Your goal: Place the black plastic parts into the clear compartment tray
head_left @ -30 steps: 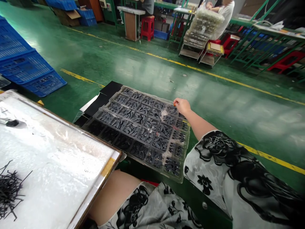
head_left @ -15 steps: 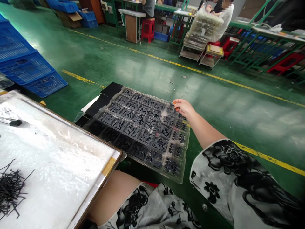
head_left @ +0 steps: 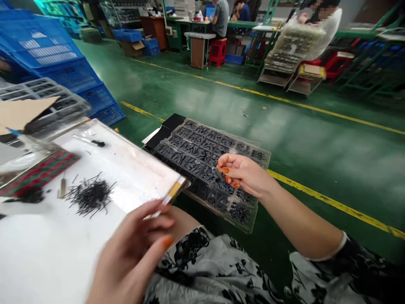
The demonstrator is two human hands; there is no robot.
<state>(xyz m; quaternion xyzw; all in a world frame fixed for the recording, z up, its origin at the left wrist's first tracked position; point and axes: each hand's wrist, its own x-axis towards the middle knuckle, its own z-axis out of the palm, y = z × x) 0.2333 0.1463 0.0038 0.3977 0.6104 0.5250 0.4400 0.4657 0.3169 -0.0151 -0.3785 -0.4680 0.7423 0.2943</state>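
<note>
My right hand [head_left: 245,173] is closed in a pinch above a clear compartment tray [head_left: 257,211]. A small black part [head_left: 219,174] shows at its fingertips; its exact shape is partly hidden by the fingers. Many curved black pieces fill the tray's compartments. My left hand [head_left: 136,249], slightly blurred, hovers at the near edge of the white work surface [head_left: 126,181] with its fingers apart and nothing in them. On that surface lies a pile of thin black sticks [head_left: 90,195], left of my left hand.
A dark-handled tool [head_left: 98,143] lies on the far part of the white surface. Further left are another tray [head_left: 71,99] with cardboard on it and stacked blue crates [head_left: 76,74]. Across the green floor [head_left: 190,97], people sit at benches near a red stool [head_left: 217,52].
My right hand has come back from the tray's far right side toward its middle, the dark part still in its fingertips. My left hand has entered view. The camera has turned left.
</note>
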